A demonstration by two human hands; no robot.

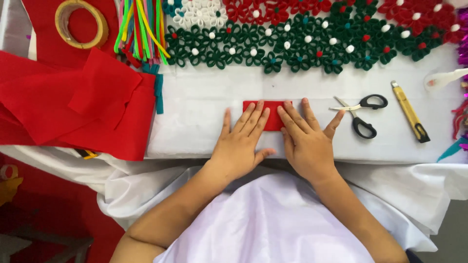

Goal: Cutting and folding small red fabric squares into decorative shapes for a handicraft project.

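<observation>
A small red felt rectangle [271,113] lies flat on the white table [204,97]. My left hand [241,141] rests palm down on its left part, fingers spread and pressing on it. My right hand [307,136] lies flat beside it, fingertips covering the rectangle's right end, thumb stretched toward the scissors. Neither hand grips anything; both just press on the felt.
Black-handled scissors [360,114] and a yellow utility knife [410,118] lie to the right. Large red felt sheets [78,107] cover the left. A tape roll [80,23], coloured strips [139,29] and rows of green, red and white felt flowers [302,44] fill the far side.
</observation>
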